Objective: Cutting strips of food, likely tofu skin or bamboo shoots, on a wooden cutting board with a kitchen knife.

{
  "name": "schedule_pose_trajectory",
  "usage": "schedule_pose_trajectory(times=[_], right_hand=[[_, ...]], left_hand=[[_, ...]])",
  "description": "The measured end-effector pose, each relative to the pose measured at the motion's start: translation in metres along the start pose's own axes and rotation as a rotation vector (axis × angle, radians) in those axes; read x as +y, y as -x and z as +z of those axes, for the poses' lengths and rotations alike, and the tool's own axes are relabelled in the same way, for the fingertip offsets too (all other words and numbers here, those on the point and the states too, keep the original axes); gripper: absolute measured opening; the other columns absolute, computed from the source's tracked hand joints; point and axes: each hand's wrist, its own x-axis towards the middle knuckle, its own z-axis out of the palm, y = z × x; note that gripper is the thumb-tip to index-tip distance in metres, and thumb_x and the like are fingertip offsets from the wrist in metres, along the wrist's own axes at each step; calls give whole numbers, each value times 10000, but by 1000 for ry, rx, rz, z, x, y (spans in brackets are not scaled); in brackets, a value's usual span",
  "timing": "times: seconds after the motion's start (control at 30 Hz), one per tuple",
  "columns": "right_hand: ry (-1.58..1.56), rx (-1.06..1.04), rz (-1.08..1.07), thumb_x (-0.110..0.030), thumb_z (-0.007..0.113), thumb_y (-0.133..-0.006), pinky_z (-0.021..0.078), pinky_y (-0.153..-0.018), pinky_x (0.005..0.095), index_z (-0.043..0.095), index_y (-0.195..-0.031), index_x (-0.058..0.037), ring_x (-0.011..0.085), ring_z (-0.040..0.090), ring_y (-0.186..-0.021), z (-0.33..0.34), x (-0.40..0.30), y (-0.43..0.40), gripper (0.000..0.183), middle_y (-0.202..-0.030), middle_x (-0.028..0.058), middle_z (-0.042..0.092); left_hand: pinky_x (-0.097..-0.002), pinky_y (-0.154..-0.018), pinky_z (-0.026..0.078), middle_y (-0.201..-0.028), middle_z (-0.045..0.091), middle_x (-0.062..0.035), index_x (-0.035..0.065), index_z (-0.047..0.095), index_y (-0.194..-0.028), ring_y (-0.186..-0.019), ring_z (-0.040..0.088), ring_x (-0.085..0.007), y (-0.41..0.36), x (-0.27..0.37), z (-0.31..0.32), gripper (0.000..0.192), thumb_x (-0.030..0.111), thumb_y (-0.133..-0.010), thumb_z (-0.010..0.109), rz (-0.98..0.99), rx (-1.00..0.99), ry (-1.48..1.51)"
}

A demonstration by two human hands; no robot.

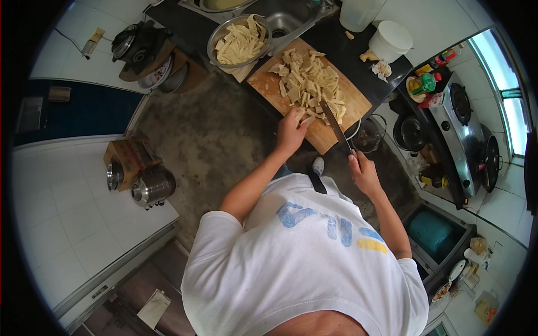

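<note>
My right hand (364, 173) grips the handle of a kitchen knife (335, 122), its blade slanting up and left over the wooden cutting board (319, 140). A heap of cut pale-yellow pieces, apparently tofu skin (313, 77), covers much of the board, and the blade's tip lies against the heap. At the board's lower left edge, my left hand (291, 131) has its fingers bent around a piece of tofu skin (308, 120), to the left of the blade. A steel bowl (211, 47) beyond the board holds longer strips of the same food (239, 44).
Behind the board is a steel sink (290, 19). A white lidded tub (391, 41) stands on the black counter (336, 48) at right. Farther right is a gas stove (456, 122) with bottles near it. A bucket (370, 136) sits below the board's right side.
</note>
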Motion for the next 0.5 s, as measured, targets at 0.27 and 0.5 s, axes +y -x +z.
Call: schedule_pose_trajectory(times=[0.27,0.5], right_hand=[[-13,-80,29,-331,475,-934,406,-502,381,466,-795,16,330,533,-509,9,-1,3,374,-565,190,503],[61,-13,-4,-322,495,-922,404,-527,433,476,-802,16,435,519,-594,14,17,2,359,-609,246,514]], left_hand=[[-375,-700,462,-880,549,-144,21,538,-916,-823,559,-343,6,1,11,240,-38,-695,612,282,20,-225],[-369,-705,448,-848,534,-112,33,560,-879,-813,552,-302,16,0,5,187,30,-716,650,260,147,-306]])
